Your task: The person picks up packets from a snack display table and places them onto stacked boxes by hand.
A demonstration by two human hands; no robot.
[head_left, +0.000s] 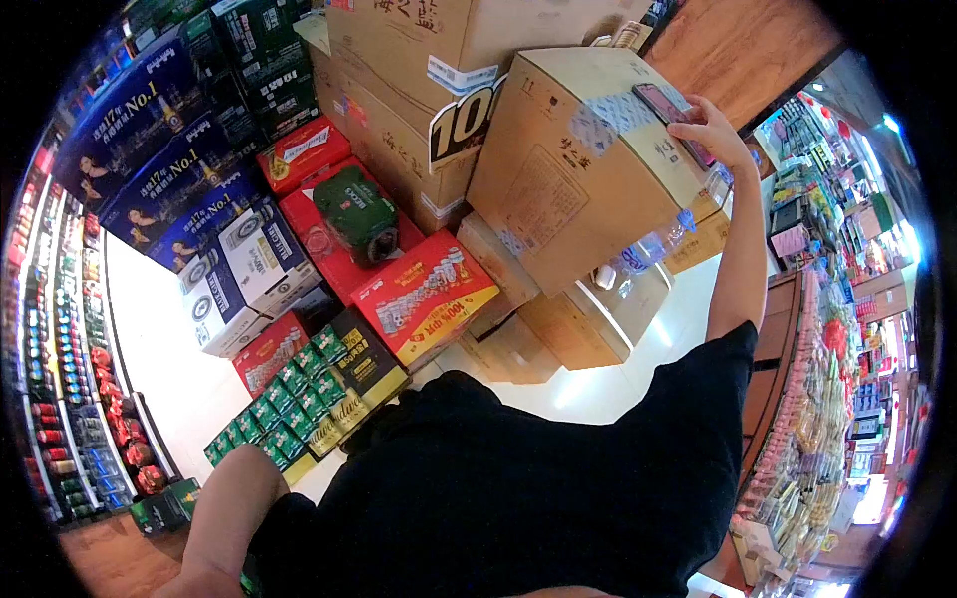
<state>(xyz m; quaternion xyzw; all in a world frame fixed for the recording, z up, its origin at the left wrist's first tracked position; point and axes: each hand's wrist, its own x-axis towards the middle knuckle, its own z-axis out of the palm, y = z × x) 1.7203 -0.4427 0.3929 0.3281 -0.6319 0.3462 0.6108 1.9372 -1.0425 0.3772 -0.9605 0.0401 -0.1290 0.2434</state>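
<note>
My right hand (715, 137) reaches out over the top of a large brown carton (538, 169). Its thumb and fingers straddle a phone (658, 103) that lies along the carton's top, and they seem closed across its width. Part of the phone is hidden beneath the hand. Clear tape runs over the carton's top near the phone. Below my right forearm, a plastic bottle with a blue label (638, 256) lies on lower boxes. My left arm (231, 503) is bent at the lower left, and its hand lies outside the picture.
Red beer cases (429, 294) and a green shrink-wrapped pack (357, 214) are stacked left of the carton. Blue boxes (140, 135) rise further left. Green packets (289, 394) fill a tray near my body. Shelves of goods (797, 439) line the right side.
</note>
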